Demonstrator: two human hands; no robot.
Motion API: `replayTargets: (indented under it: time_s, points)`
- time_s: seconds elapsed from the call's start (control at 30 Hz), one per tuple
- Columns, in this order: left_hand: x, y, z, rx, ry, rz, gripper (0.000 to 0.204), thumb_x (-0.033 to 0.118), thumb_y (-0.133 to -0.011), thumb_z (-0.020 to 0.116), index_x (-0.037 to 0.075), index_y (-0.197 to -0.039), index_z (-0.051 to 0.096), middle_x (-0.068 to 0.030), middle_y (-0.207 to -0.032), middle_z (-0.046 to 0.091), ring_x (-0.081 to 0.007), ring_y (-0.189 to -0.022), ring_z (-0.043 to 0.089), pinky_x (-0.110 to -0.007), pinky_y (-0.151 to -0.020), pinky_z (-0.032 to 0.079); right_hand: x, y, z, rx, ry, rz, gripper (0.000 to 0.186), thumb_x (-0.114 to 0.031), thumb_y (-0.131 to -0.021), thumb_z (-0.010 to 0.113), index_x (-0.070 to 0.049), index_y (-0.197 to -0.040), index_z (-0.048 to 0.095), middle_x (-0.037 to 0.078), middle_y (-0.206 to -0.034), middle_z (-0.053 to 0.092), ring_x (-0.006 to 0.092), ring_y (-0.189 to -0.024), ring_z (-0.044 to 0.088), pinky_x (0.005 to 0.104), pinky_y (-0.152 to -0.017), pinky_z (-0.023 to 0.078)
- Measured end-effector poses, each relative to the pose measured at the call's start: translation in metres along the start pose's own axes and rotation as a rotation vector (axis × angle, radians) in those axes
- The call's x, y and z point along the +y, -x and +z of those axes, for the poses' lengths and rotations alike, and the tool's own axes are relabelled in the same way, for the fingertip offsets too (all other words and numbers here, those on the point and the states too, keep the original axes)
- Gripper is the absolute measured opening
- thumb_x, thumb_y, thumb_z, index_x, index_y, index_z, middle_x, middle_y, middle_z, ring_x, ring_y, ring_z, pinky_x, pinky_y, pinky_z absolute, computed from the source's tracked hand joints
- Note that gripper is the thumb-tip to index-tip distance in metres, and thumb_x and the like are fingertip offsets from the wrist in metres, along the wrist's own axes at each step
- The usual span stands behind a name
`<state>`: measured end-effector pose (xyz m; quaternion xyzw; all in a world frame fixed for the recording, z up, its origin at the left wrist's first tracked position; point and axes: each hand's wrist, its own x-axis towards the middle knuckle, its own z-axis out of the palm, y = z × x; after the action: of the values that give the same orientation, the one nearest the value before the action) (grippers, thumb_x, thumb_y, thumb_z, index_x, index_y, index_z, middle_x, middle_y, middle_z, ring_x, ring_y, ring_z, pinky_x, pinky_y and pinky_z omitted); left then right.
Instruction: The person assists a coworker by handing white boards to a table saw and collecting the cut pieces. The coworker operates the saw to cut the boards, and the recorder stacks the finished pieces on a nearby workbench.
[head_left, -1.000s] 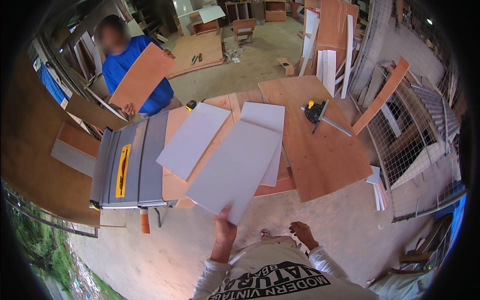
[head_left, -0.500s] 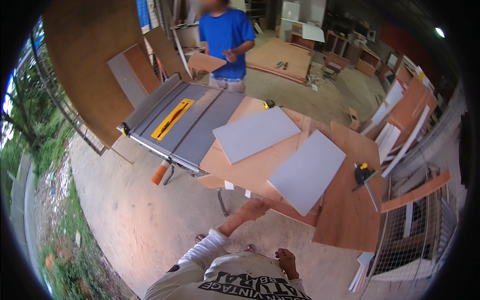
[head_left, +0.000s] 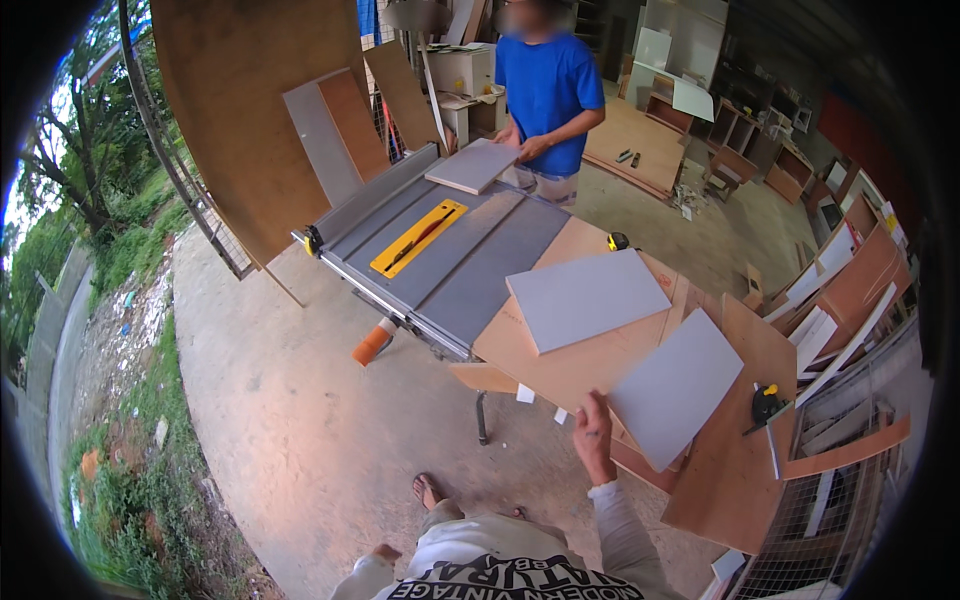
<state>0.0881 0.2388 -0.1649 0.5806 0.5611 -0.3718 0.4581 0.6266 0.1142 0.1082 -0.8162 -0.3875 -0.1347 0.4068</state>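
Your right hand [head_left: 594, 437] has its fingers curled on the near edge of the grey panel [head_left: 677, 386], which lies on the brown board stack [head_left: 560, 365] just past your fingertips. It looks stiff, flat and smooth-faced, probably light enough for one hand yet awkward; take it by two opposite edges. Your left hand [head_left: 383, 553] hangs low and empty; how far its fingers are spread I cannot tell. Three grey panels show: yours, a second panel [head_left: 588, 297] beyond, and a third panel [head_left: 473, 165] held by a co-worker at the table saw [head_left: 440, 250].
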Motion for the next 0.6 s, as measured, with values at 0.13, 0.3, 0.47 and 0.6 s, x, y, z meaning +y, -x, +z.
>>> replayTargets:
  time_s: [0.13, 0.3, 0.47, 0.6]
  points:
    - [-0.035, 0.039, -0.025, -0.026, 0.189, 0.114, 0.035, 0.027, -0.081, 0.065, -0.004, -0.097, 0.063, -0.0161, -0.086, 0.067, -0.0285, -0.065, 0.068, -0.042, -0.051, 0.054, 0.012, -0.021, 0.033, -0.037, 0.160, 0.242, 0.043, -0.005, -0.087, 0.051, 0.009, -0.126, 0.042, 0.029, -0.133, 0.042, 0.0414, -0.124, 0.042, 0.0442, -0.105, 0.035]
    - [-0.011, 0.025, -0.070, 0.080, 0.599, -0.054, 0.033, 0.027, -0.084, 0.061, -0.001, -0.100, 0.062, -0.0131, -0.085, 0.066, -0.0279, -0.068, 0.067, -0.042, -0.053, 0.054, -0.001, -0.043, 0.064, -0.034, 0.226, 0.299, 0.046, -0.008, -0.087, 0.048, 0.014, -0.127, 0.039, 0.031, -0.138, 0.034, 0.0441, -0.129, 0.033, 0.0456, -0.110, 0.028]
    - [0.041, 0.002, -0.146, 0.159, 0.643, 0.251, 0.030, 0.027, -0.084, 0.058, -0.001, -0.097, 0.063, -0.0114, -0.085, 0.066, -0.0243, -0.068, 0.068, -0.037, -0.053, 0.054, 0.013, -0.056, 0.075, 0.041, 0.471, 0.244, 0.041, -0.005, -0.083, 0.049, 0.011, -0.120, 0.048, 0.028, -0.129, 0.046, 0.0410, -0.127, 0.038, 0.0455, -0.108, 0.031]
    - [0.075, -0.004, -0.193, 0.216, 0.618, 0.295, 0.027, 0.023, -0.083, 0.056, -0.002, -0.092, 0.063, -0.0129, -0.085, 0.066, -0.0214, -0.068, 0.068, -0.035, -0.052, 0.054, 0.006, -0.056, 0.082, 0.139, 0.578, 0.241, 0.032, -0.005, -0.082, 0.050, 0.008, -0.111, 0.055, 0.021, -0.123, 0.054, 0.0364, -0.119, 0.046, 0.0454, -0.103, 0.035]
